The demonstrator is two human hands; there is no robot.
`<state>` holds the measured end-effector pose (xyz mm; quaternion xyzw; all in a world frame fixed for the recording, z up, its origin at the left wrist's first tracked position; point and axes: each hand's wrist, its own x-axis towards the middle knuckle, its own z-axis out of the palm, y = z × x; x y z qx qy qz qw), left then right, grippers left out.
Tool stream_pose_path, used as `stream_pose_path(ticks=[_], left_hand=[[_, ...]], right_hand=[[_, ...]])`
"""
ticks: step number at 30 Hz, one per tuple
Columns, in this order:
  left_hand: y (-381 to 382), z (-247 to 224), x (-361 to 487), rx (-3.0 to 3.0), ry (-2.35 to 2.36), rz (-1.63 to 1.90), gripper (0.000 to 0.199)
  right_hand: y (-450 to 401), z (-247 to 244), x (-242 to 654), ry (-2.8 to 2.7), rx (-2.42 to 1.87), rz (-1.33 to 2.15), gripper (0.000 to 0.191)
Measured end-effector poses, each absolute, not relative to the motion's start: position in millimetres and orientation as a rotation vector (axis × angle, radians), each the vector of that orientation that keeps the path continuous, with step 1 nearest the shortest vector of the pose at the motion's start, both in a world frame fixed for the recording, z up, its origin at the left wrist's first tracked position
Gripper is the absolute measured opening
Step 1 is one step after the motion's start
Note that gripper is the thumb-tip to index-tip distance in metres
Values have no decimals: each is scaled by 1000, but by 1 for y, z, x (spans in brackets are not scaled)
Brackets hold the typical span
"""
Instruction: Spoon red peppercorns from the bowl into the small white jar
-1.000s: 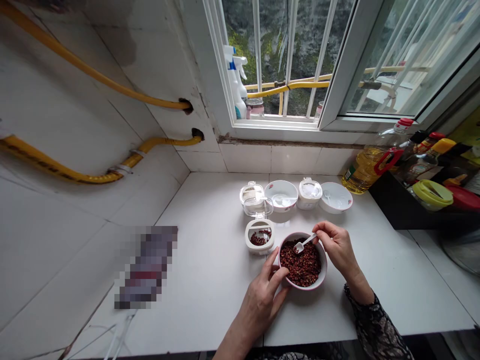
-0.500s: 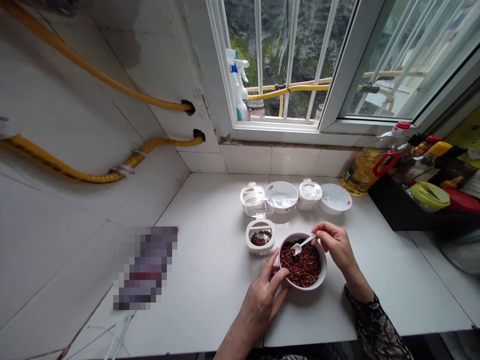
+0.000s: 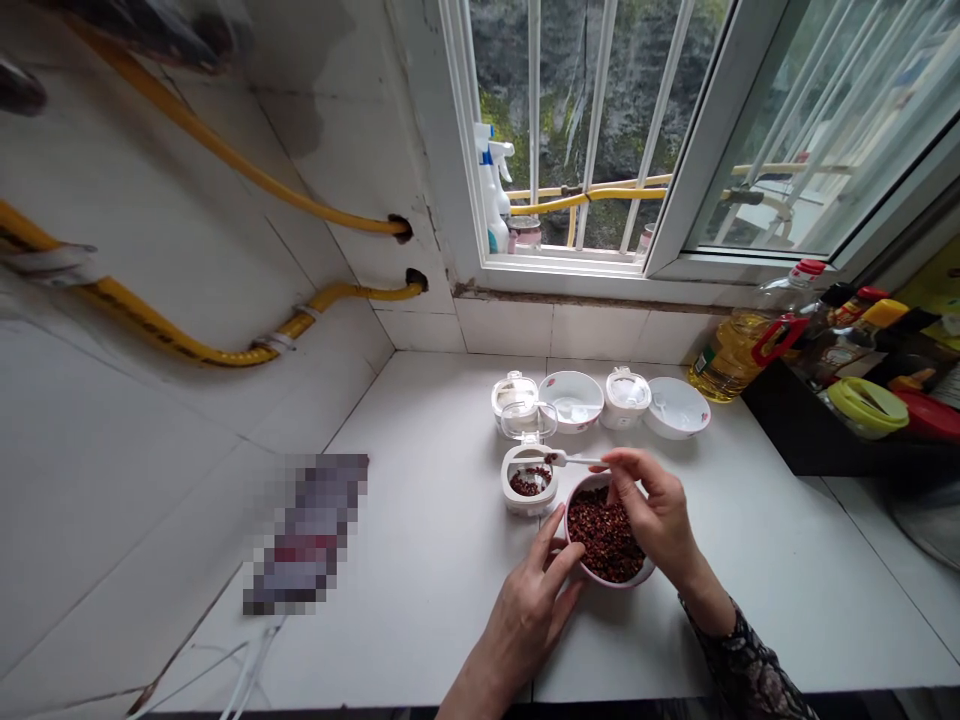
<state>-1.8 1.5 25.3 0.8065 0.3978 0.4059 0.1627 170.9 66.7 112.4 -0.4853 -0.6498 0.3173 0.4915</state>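
My right hand (image 3: 651, 510) pinches the handle of a small white spoon (image 3: 579, 460), its scoop carrying a few dark red grains beside the rim of an open seasoning jar (image 3: 511, 503). Some of the same grains, which look like Sichuan peppercorns, lie in that jar, and its clear lid is tipped back. Below the spoon stands a bowl (image 3: 628, 582) with a pink rim, full of peppercorns (image 3: 606, 535). Fingers of my left hand (image 3: 529, 598) grip the bowl's left side, with a fingertip over the rim.
Behind the open jar are two more white seasoning jars (image 3: 627, 400) and two white bowls (image 3: 679, 408). At the right, an oil bottle (image 3: 731, 350) stands by a black rack (image 3: 787, 425) of bottles. A blurred-out object (image 3: 307, 535) lies on the counter's left.
My right hand has lifted the spoon from the peppercorns and brought it left to the open jar, now with grains in the scoop. My left hand stays on the bowl.
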Motion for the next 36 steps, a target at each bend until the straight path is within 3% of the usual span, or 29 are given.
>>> stream_pose_path(ticks=[3,7,14,26,36], left_hand=[[2,26,-2,2303,1144,1161,31],[1,24,-2,2318,1156,1154,28],[1,22,-4,2339,1169,1144,28],[1,25,-3,2322,1174,1131,33],[1,26,-4,2319,1175,1134,31]], right_hand=[[64,109,166,-1846,-1086,563,19],[66,112,179,-1768,-1151,511,18],[70,115,207,-1694,-1363,616,16],[75,106,203,-1405,-1422,1097,18],[75,110,206,-1304,-1467,1086,18]])
